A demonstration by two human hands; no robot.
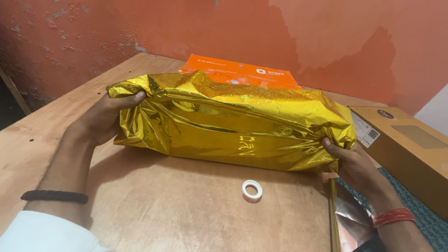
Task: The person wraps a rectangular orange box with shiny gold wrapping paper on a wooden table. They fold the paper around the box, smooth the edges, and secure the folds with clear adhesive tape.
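Starting at the left, my left hand point(105, 116) is clamped on the left end of the gold foil-wrapped parcel point(233, 123), thumb pressed over the top corner and the other fingers curled out of sight behind the foil. A black band sits on that wrist, with a white sleeve below it. The parcel lies lengthways across the middle of the wooden bench point(186, 210), its long side facing me. The foil is drawn over the top and the front face, creased and puckered, and I see no tape on it from here. An orange box point(240, 72) shows above the far edge; I cannot tell whether it is the thing inside the wrap or a separate box lying behind.

In front of the parcel, apart from it on the bare bench, lies a small roll of tape point(252, 190), untouched by either hand. Further right, my right hand point(352, 161) pinches the bunched foil at the right end, fingers closed on the gathered folds, red thread on the wrist. Loose foil point(347, 217) hangs off the bench edge just below it. A brown cardboard carton point(410, 149) sits to the right.

As I judge it, the covering is on and both ends are gathered but not sealed; taping remains.
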